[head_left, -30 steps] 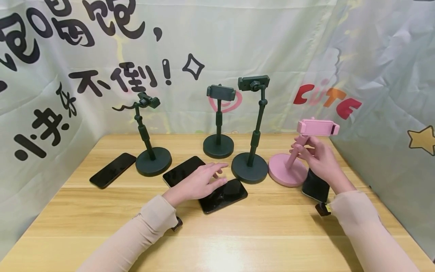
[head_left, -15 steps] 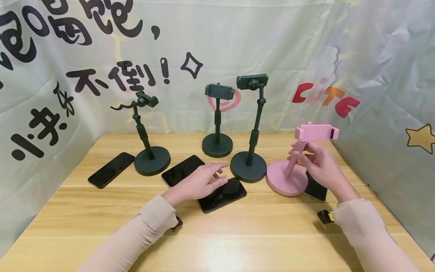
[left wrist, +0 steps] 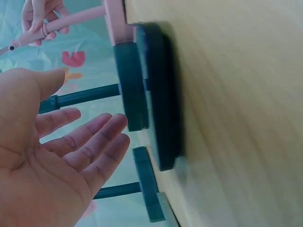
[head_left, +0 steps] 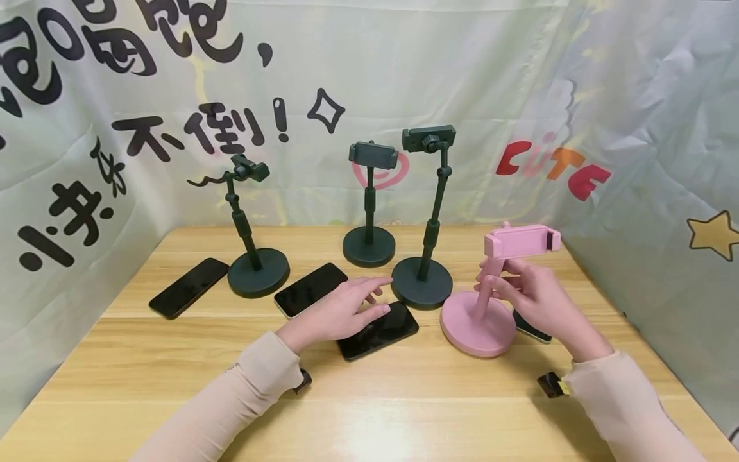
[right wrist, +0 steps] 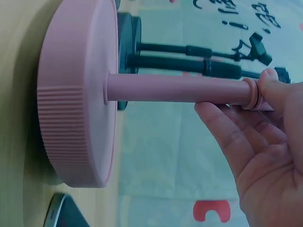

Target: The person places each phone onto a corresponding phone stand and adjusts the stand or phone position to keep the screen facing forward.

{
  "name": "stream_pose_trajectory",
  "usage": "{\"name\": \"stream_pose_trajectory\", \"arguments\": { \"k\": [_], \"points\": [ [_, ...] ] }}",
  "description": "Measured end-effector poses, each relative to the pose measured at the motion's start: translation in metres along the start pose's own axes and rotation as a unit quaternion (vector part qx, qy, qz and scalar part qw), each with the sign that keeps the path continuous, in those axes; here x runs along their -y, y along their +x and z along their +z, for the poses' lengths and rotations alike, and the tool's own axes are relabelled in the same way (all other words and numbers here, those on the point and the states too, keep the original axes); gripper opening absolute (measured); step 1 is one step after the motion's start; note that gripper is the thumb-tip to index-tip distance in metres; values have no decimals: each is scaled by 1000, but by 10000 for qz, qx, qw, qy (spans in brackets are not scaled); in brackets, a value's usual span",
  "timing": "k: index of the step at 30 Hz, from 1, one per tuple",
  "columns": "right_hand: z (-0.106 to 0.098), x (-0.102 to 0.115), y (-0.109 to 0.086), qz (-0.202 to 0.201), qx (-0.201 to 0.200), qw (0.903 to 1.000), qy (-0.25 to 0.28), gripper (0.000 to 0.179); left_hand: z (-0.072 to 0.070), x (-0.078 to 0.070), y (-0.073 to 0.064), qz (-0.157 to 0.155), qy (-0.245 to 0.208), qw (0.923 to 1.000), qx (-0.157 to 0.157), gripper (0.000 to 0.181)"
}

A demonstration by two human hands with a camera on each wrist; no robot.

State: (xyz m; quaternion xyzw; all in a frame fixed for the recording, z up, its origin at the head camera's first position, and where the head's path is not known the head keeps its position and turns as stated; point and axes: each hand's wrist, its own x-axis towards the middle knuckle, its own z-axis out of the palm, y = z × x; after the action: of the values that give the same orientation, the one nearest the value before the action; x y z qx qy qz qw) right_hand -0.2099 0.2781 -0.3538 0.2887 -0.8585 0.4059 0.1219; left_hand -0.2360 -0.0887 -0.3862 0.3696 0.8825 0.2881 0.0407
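My right hand point(head_left: 534, 295) grips the post of a pink phone stand point(head_left: 478, 328), thumb on one side and fingers on the other. In the right wrist view the hand point(right wrist: 265, 142) holds it near the collar, above the round ribbed base. Whether that base touches the table I cannot tell. A smartphone point(head_left: 530, 327) lies partly hidden behind the stand and the right hand. With fingers extended and nothing in them, my left hand point(head_left: 346, 309) hovers over a black smartphone point(head_left: 383, 332). Another smartphone point(head_left: 312, 289) lies just behind the left hand.
Three dark green phone stands stand further back: a left one point(head_left: 258, 274), a middle one point(head_left: 369, 247) and a taller one point(head_left: 423, 283) beside the pink stand. One more smartphone point(head_left: 189, 287) lies at the left. A printed cloth point(head_left: 323, 58) encloses the wooden table point(head_left: 369, 410).
My right hand has moved the pink phone stand toward me and slightly left. The smartphone behind it is now more covered. My left hand has stayed nearly still.
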Motion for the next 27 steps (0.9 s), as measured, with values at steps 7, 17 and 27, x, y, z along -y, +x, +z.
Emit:
{"name": "stream_pose_trajectory", "arguments": {
  "k": [7, 17, 27],
  "points": [
    [9, 13, -2, 153, 317, 9993, 110, 23, -4, -8, -1, 71, 57, 9999, -71, 58],
    [25, 22, 1, -235, 372, 9990, 106, 27, 2, -22, -8, 470, 40, 9989, -52, 57],
    [41, 30, 6, -27, 538, 9984, 178, 22, 9, -29, -13, 271, -87, 9996, 88, 59]
  ]
}}
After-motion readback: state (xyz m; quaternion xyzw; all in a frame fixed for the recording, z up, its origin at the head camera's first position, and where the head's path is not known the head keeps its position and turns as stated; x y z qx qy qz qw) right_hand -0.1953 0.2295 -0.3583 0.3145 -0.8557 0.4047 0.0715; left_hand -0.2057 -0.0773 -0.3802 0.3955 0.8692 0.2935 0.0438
